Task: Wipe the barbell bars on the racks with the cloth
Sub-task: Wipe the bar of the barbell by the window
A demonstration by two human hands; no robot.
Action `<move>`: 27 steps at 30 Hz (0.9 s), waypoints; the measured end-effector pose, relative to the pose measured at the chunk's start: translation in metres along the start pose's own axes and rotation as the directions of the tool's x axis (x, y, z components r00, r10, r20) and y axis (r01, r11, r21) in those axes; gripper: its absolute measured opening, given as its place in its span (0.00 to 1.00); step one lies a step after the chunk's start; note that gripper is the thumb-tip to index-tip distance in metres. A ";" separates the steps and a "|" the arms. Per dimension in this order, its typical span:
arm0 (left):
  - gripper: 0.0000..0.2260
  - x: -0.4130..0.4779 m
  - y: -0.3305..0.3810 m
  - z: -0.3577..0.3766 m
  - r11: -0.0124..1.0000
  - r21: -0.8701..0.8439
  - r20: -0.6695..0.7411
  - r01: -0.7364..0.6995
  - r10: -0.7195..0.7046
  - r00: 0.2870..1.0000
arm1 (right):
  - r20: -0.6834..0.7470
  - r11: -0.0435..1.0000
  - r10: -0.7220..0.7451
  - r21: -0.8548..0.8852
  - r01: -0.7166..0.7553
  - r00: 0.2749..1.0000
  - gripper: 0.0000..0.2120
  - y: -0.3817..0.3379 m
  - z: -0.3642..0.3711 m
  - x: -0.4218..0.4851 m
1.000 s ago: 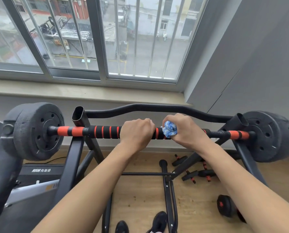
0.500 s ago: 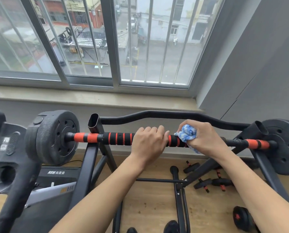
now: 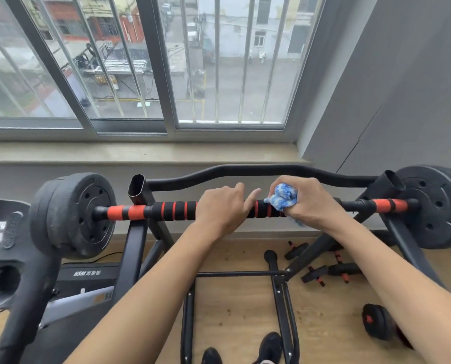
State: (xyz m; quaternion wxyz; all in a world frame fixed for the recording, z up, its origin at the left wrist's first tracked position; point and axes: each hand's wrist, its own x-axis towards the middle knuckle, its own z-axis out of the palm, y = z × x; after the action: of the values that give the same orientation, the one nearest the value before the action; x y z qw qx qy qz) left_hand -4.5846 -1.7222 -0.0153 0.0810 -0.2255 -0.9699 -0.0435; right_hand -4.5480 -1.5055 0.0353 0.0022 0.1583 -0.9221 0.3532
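Far left: treadmill console (image 3: 4,232), dark, partly cut off by the frame edge. Next, left weight plate (image 3: 73,214) on the barbell bar (image 3: 172,210), black bar with orange bands, lying level across the rack (image 3: 138,232) in front of the window sill (image 3: 140,152). A second, curved black bar (image 3: 245,170) runs behind it, slightly higher. Left hand (image 3: 220,208) sits on top of the bar mid-span, fingers draped over it, index finger lifted and pointing right; can't tell if it is actually clamped round the bar. Just right of it, right hand (image 3: 307,202) grips a bunched blue-and-white cloth (image 3: 282,197) and presses it against the bar, cloth touching the banded section. Right weight plate (image 3: 434,206) at the far end. On the wood floor below right: small dumbbells (image 3: 324,269), one more near the right forearm (image 3: 378,321). Shoes (image 3: 269,346) at bottom centre.
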 end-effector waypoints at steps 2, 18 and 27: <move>0.24 -0.023 0.003 0.007 0.999 0.013 -0.191 -0.038 0.039 0.981 | -0.015 0.999 0.027 0.017 -0.027 1.000 0.10 -0.004 0.001 0.002; 0.29 -0.018 -0.022 0.005 0.985 -0.019 -0.060 -0.169 0.167 0.984 | -0.183 0.998 0.066 0.008 -0.065 0.981 0.12 -0.003 0.011 -0.009; 0.22 -0.019 -0.027 -0.003 0.984 -0.057 0.054 -0.171 0.174 0.983 | -0.035 0.980 -0.030 -0.196 0.023 0.999 0.14 0.000 0.014 -0.005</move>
State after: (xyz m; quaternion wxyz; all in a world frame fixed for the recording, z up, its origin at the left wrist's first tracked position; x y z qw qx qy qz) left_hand -4.5797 -1.7551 -0.0168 0.0501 -0.3117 -0.9473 -0.0551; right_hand -4.5421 -1.5135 0.0243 0.0398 0.1628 -0.9499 0.2637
